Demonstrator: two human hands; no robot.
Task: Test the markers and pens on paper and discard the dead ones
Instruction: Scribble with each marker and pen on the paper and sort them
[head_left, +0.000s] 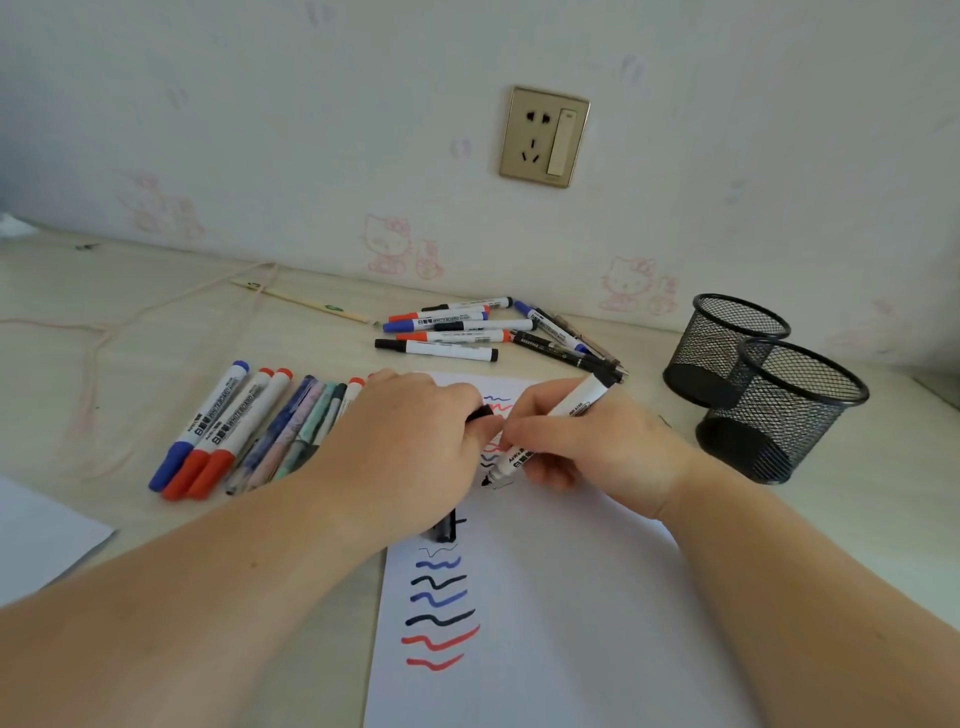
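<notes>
Right hand (587, 447) has a writing grip on a white marker (550, 431), fingers pinched around the lower barrel, black tip down on the paper (545, 597) right next to a faint thin squiggle. It's tilted back toward the wrist like you'd hold any pen, so this looks like a test stroke in progress. Going by how pale that mark is next to the bold ones, I'd guess this one is weak, but it's hard to tell for sure.

Left hand (410, 441) is curled around a black cap (480, 414), pinched at the fingertips, probably so it can go straight back on. The heel of that hand also sits on the paper, which likely keeps the sheet from sliding. There's something dark poking out under the wrist, can't make out what.

The sheet already carries a column of wavy lines in red, blue and black, so a good few have been tried.

Out on the surface, a neat row of markers and pens (244, 431) lies to the left, and a looser pile (467, 332) sits at the back near the wall. Can't tell which is the tested lot. Two black mesh cups (769, 395) stand at the right, touching each other, maybe for sorting.
</notes>
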